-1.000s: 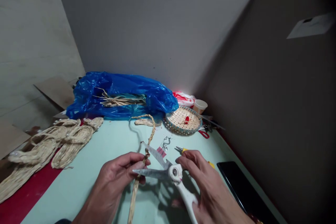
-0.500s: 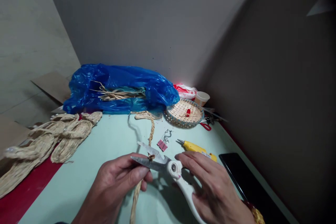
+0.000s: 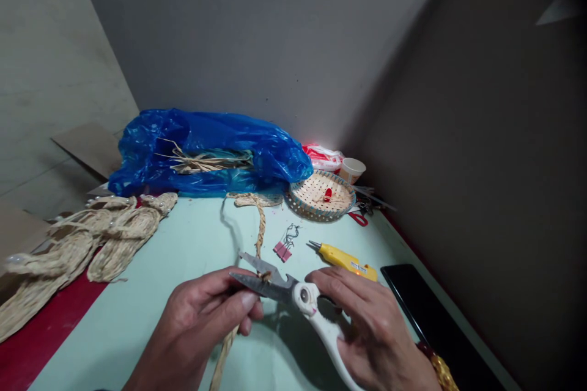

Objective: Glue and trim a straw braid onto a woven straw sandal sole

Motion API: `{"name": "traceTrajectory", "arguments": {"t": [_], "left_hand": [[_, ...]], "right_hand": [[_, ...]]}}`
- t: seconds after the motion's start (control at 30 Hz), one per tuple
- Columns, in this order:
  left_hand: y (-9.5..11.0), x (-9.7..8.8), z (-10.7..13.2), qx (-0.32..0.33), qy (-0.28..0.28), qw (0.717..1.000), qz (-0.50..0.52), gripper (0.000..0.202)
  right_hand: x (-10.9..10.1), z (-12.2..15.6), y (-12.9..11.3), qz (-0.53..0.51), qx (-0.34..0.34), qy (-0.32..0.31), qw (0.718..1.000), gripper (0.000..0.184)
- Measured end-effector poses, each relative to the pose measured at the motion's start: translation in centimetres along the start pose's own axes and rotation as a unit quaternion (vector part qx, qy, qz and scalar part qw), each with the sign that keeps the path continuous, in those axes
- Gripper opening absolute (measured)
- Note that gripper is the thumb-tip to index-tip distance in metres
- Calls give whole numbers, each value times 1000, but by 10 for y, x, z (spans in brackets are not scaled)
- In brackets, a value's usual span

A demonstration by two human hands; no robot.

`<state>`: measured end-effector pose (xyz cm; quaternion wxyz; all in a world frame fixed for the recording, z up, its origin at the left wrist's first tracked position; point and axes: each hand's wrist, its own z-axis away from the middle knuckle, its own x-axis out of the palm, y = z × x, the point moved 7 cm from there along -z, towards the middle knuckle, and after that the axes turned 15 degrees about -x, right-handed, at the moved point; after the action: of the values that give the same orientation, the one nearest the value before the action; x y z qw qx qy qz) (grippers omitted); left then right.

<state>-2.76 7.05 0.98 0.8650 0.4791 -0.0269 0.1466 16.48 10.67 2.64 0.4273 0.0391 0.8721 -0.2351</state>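
Observation:
My right hand [image 3: 373,324] grips white-handled scissors [image 3: 305,296], whose blades point left and stand a little apart. Between the blades is a small brown tuft on a braided straw cord [image 3: 260,232]. My left hand [image 3: 211,317] pinches the cord just below the blades, thumb and fingers closed. Above the hand the braid runs up to a flat woven straw piece [image 3: 245,200]; below it, a plainer strand hangs toward the table's near edge. Part of the cord is hidden behind my fingers.
Woven straw soles [image 3: 123,238] lie at the left. Farther back are a blue plastic bag [image 3: 220,128] with straw and a round woven basket [image 3: 323,195]. Pink binder clips [image 3: 283,250], a yellow glue gun [image 3: 346,258] and a black phone [image 3: 440,311] sit around my right hand.
The scissor blades have closed slightly around the brown tuft. The cord's lower end has swung left, and the braid above hangs a little straighter.

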Motion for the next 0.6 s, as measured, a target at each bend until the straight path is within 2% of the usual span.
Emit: {"name": "traceTrajectory", "arguments": {"t": [0.13,0.27,0.47,0.6], "left_hand": [[-4,4,0,-25,-22,998,57,21],[-4,11,1,-52,-63,989,120,26],[4,17,4,-29,-114,986,116,24],[4,15,2,-27,-122,984,128,27]], "right_hand": [[2,-2,0,-21,6,17,1000,49],[5,1,1,-30,1,22,999,46],[4,-3,-2,-52,-4,31,998,42],[5,-10,-7,-74,18,8,997,28]]}}
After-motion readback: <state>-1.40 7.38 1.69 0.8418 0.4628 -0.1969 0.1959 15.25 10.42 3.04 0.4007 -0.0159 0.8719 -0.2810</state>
